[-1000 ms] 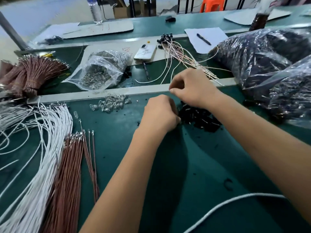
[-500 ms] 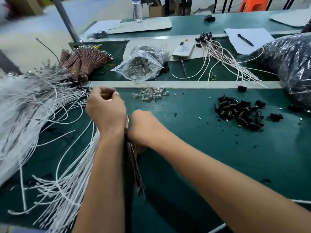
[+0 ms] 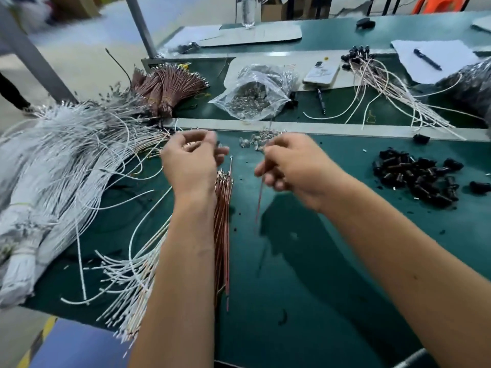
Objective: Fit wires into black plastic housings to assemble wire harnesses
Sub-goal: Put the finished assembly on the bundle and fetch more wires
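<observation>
Fingers (image 3: 268, 155) of my right hand (image 3: 295, 168) pinch one brown wire (image 3: 259, 197); my left hand (image 3: 190, 160) grasps wire ends. Housings (image 3: 414, 176) wait at three o'clock on the worktop (image 3: 318, 274) — finished harnesses (image 3: 377, 83) lie at one o'clock, most wires unfitted.

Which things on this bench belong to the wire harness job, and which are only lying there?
For the job:
brown wire pinched in the right hand
left hand
brown wire pile
white wires
black housings
loose metal terminals
finished harnesses

Lying about:
phone
pen on paper
water bottle
</observation>
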The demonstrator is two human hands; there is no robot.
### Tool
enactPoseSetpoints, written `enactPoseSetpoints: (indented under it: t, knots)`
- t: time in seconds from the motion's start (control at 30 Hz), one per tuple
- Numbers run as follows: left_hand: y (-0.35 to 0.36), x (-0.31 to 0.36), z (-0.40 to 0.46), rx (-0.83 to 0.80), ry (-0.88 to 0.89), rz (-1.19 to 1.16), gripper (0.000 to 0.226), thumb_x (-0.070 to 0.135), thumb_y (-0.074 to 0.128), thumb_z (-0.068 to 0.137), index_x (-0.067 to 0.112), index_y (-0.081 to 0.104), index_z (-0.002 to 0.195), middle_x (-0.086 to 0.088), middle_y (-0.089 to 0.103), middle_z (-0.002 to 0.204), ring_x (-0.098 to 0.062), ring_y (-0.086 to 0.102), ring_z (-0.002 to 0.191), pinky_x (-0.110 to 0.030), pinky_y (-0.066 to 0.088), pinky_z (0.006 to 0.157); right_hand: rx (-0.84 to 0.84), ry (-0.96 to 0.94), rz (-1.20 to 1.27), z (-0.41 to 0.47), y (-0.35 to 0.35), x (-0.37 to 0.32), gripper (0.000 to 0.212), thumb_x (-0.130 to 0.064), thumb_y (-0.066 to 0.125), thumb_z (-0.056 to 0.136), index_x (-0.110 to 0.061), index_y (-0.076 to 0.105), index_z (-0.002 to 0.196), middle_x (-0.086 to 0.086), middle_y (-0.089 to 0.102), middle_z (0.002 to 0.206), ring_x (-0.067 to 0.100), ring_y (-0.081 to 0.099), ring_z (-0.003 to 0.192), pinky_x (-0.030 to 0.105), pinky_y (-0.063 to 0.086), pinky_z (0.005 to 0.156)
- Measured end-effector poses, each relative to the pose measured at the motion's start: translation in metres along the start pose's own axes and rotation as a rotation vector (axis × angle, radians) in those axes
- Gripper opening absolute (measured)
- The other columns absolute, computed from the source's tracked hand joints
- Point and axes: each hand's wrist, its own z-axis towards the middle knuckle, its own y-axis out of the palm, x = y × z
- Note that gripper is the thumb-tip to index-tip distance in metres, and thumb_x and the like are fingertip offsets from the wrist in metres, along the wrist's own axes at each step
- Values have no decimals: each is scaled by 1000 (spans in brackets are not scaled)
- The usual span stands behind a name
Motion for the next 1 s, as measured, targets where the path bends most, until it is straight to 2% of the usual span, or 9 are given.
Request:
enactPoseSetpoints:
  t: [0.07, 0.13, 0.27, 0.33, 0.43, 0.63, 0.83, 1.0]
  knots:
    - [19, -5, -13, -134, -9, 10, 14, 6, 75, 89, 13, 63, 83, -4, 70, 69, -15, 67, 57, -22, 50, 53, 81, -89, 186, -4, -27, -4, 11, 5, 52, 103, -6, 54, 103, 7, 70, 65, 10, 57, 47, 17, 42, 41]
    - [43, -11, -27, -235, -78, -64, 16, 2, 78, 85, 11, 65, 83, -5, 71, 70, -14, 68, 60, -22, 53, 58, 153, -199, 294, -13, -59, -5, 11, 5, 57, 101, -4, 61, 105, 6, 73, 72, 9, 63, 55, 16, 48, 49]
    - [92, -27, -58, -431, -299, -302, 18, -10, 72, 84, 6, 63, 86, -8, 69, 72, -18, 69, 65, -20, 56, 62, 453, -404, 308, -35, -122, 4, 11, -3, 62, 100, -10, 68, 95, 3, 76, 79, 12, 71, 66, 17, 53, 54]
    - [108, -36, -69, -502, -327, -321, 18, -13, 70, 85, 5, 64, 86, -6, 70, 72, -20, 70, 69, -20, 57, 66, 617, -473, 295, -44, -145, 12, 10, -3, 63, 101, -10, 67, 95, 3, 76, 79, 14, 73, 68, 19, 54, 54]
    - [118, -48, -78, -617, -313, -302, 17, -15, 66, 86, 2, 67, 88, -10, 72, 81, -20, 71, 73, -22, 58, 72, 748, -525, 310, -52, -164, 25, 10, -1, 62, 100, -8, 68, 95, 8, 74, 82, 18, 73, 68, 22, 56, 57]
    - [118, -58, -81, -689, -275, -302, 18, -16, 63, 88, 0, 68, 94, -15, 74, 89, -24, 74, 78, -24, 58, 75, 792, -572, 324, -50, -168, 30, 9, 2, 62, 100, -5, 67, 95, 14, 72, 86, 23, 73, 70, 24, 58, 60]
    - [121, -58, -82, -703, -264, -302, 20, -17, 63, 88, -1, 66, 101, -18, 75, 93, -28, 74, 81, -26, 59, 77, 789, -566, 383, -51, -168, 33, 10, 3, 61, 100, -4, 68, 96, 9, 73, 81, 21, 73, 68, 24, 58, 60]
    - [121, -59, -81, -700, -278, -294, 18, -16, 63, 88, -1, 66, 98, -17, 75, 91, -29, 75, 82, -26, 59, 77, 786, -564, 428, -52, -170, 33, 8, 2, 61, 100, -2, 67, 98, 9, 73, 81, 20, 72, 69, 24, 57, 61]
